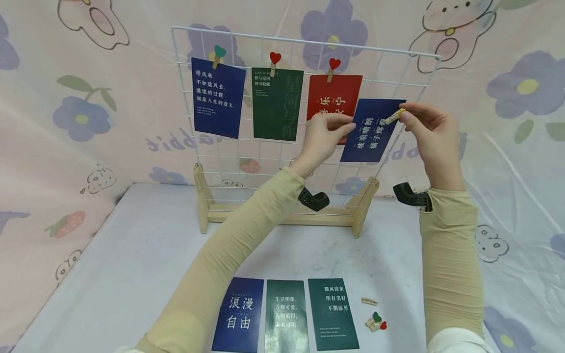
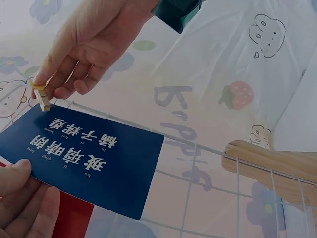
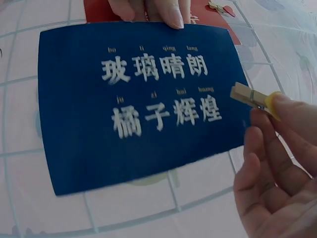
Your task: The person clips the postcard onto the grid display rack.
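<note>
My left hand [image 1: 324, 139] pinches the left edge of a blue card [image 1: 371, 135] with white characters, held tilted in front of the grid's right side. My right hand [image 1: 434, 137] pinches a small wooden clothespin [image 3: 250, 95] with a yellow top between thumb and fingers. The clothespin's tip overlaps the card's upper right part in the head view. Behind the left fingers hangs a red card [image 1: 334, 90], partly covered. A green card [image 1: 277, 105] and another blue card [image 1: 217, 98] hang further left, each under a heart-topped clothespin.
The white wire grid [image 1: 260, 162] stands on a wooden base [image 1: 282, 218]. Nearer on the white table lie a blue card [image 1: 238, 316], a green card [image 1: 286, 316] and a darker green card [image 1: 333, 314]. Several loose clothespins [image 1: 375, 322] lie to their right.
</note>
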`<action>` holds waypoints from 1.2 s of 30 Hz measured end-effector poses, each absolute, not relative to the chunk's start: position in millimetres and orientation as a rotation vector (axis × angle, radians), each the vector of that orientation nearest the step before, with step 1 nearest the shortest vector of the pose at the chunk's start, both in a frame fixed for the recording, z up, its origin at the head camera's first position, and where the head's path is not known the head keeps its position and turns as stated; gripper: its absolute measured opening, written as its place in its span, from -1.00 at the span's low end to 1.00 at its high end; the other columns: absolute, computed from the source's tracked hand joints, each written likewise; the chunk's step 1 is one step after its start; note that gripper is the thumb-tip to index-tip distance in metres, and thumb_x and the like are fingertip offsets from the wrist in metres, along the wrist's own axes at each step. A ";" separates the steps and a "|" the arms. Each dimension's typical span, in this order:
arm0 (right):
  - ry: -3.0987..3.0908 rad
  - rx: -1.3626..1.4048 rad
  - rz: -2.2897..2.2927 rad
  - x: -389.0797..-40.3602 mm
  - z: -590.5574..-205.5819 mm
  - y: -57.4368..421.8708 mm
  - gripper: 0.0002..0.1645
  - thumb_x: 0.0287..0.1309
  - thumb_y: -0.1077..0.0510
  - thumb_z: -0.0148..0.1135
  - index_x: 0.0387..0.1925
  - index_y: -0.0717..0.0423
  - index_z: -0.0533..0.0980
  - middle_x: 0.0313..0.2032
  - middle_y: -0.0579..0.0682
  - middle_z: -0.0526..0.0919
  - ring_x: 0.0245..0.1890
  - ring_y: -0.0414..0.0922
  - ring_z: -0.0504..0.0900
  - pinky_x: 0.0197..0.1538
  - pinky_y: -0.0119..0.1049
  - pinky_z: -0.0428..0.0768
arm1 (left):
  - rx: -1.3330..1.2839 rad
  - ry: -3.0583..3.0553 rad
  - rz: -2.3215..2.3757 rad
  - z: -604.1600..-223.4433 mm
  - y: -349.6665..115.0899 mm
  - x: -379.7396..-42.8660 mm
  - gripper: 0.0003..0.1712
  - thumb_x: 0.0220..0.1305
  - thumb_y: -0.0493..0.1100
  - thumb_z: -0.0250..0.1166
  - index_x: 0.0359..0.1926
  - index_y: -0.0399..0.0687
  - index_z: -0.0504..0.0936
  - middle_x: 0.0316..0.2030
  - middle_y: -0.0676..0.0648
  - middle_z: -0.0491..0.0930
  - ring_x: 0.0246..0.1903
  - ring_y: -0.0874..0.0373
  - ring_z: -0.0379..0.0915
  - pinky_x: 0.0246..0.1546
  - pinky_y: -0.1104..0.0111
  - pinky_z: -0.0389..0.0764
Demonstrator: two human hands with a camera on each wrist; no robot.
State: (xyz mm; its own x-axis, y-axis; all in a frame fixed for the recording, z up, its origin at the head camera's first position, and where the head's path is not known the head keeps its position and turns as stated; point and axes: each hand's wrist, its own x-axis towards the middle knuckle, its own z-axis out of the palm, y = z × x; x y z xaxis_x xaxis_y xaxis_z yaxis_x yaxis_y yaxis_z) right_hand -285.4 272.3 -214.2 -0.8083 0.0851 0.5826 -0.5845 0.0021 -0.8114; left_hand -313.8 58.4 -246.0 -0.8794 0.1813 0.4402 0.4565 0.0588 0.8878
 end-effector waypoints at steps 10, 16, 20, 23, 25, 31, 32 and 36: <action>-1.720 0.522 1.859 -289.4 -198.3 266.4 -0.69 0.02 0.36 0.39 -0.16 0.46 0.60 -0.36 0.06 0.68 -0.46 -0.14 0.46 -0.35 -0.42 0.39 | -0.670 -2.076 -1.905 -232.8 68.7 -315.9 -0.74 0.24 -0.21 0.32 -0.05 -0.16 0.68 -0.23 0.01 0.69 -0.38 0.25 0.59 -0.32 0.50 0.63; -1.674 0.522 1.811 -295.7 -184.0 265.5 -0.71 -0.01 0.35 0.42 -0.21 0.45 0.62 -0.37 0.07 0.68 -0.40 -0.18 0.51 -0.24 -0.42 0.42 | -0.672 -2.053 -1.889 -226.4 71.8 -317.1 -0.74 0.25 -0.22 0.31 -0.04 -0.18 0.68 -0.20 0.01 0.68 -0.33 0.30 0.58 -0.31 0.59 0.59; -1.684 0.501 1.738 -300.5 -174.2 263.8 -0.77 -0.01 0.36 0.42 -0.25 0.39 0.65 -0.32 0.09 0.69 -0.34 -0.17 0.51 -0.22 -0.43 0.40 | -0.654 -2.043 -1.866 -225.1 72.4 -316.8 -0.74 0.25 -0.22 0.31 -0.04 -0.18 0.68 -0.20 0.00 0.68 -0.34 0.30 0.58 -0.32 0.61 0.58; -1.704 0.463 1.705 -301.8 -168.4 261.9 -0.81 0.00 0.35 0.42 -0.27 0.34 0.67 -0.32 0.07 0.68 -0.36 -0.19 0.51 -0.26 -0.43 0.37 | -0.646 -2.035 -1.856 -224.6 72.7 -316.2 -0.73 0.24 -0.22 0.31 -0.04 -0.18 0.68 -0.19 0.00 0.68 -0.33 0.31 0.58 -0.32 0.61 0.58; -1.703 0.447 1.709 -301.8 -165.6 260.4 -0.82 0.00 0.35 0.42 -0.28 0.32 0.68 -0.33 0.07 0.68 -0.37 -0.18 0.52 -0.26 -0.44 0.38 | -0.640 -2.039 -1.845 -223.7 73.0 -315.3 -0.73 0.24 -0.22 0.31 -0.04 -0.18 0.68 -0.18 0.00 0.68 -0.32 0.31 0.57 -0.32 0.62 0.57; -1.674 0.458 1.694 -299.8 -161.0 253.7 -0.84 0.01 0.38 0.40 -0.29 0.34 0.68 -0.32 0.08 0.69 -0.36 -0.16 0.53 -0.28 -0.44 0.41 | -0.621 -2.073 -1.758 -222.3 75.1 -312.8 -0.73 0.25 -0.20 0.31 -0.03 -0.15 0.68 -0.19 0.02 0.68 -0.33 0.32 0.55 -0.33 0.63 0.55; -1.668 0.461 1.691 -299.1 -160.4 252.4 -0.84 0.01 0.38 0.40 -0.29 0.35 0.67 -0.33 0.08 0.69 -0.36 -0.16 0.54 -0.29 -0.44 0.40 | -0.616 -2.078 -1.742 -222.4 75.6 -312.8 -0.73 0.25 -0.19 0.31 -0.03 -0.15 0.68 -0.19 0.02 0.68 -0.33 0.33 0.55 -0.33 0.64 0.55; -1.658 0.456 1.674 -296.8 -157.7 246.6 -0.84 0.00 0.39 0.40 -0.31 0.37 0.67 -0.36 0.07 0.68 -0.38 -0.17 0.53 -0.33 -0.45 0.37 | -0.598 -2.090 -1.698 -222.8 76.1 -313.4 -0.73 0.26 -0.18 0.30 -0.03 -0.14 0.68 -0.18 0.02 0.68 -0.32 0.34 0.55 -0.34 0.65 0.54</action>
